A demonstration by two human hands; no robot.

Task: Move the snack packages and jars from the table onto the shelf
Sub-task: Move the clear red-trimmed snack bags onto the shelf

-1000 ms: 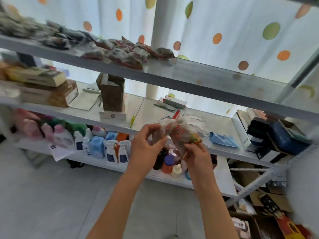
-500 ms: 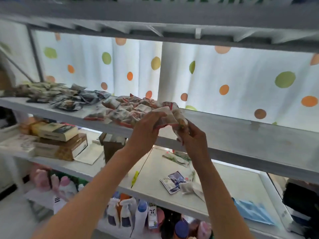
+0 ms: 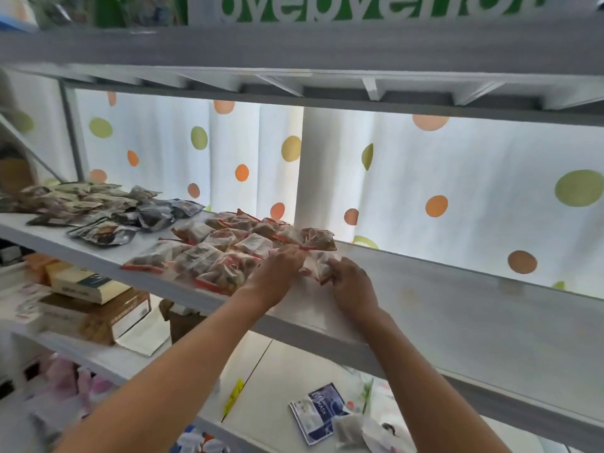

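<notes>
On the shelf I have both hands on a clear snack packet beside the pile: left hand and right hand pinch its ends. It looks light, crinkly, slippery; edges seem the best hold.

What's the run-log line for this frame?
stage: placing | left hand: on snack packet | right hand: on same packet | packet: on shelf, right end of red-edged packets

Cropped white letters "ovebyenon" on green sign above top shelf, package and box print too blurred
</notes>
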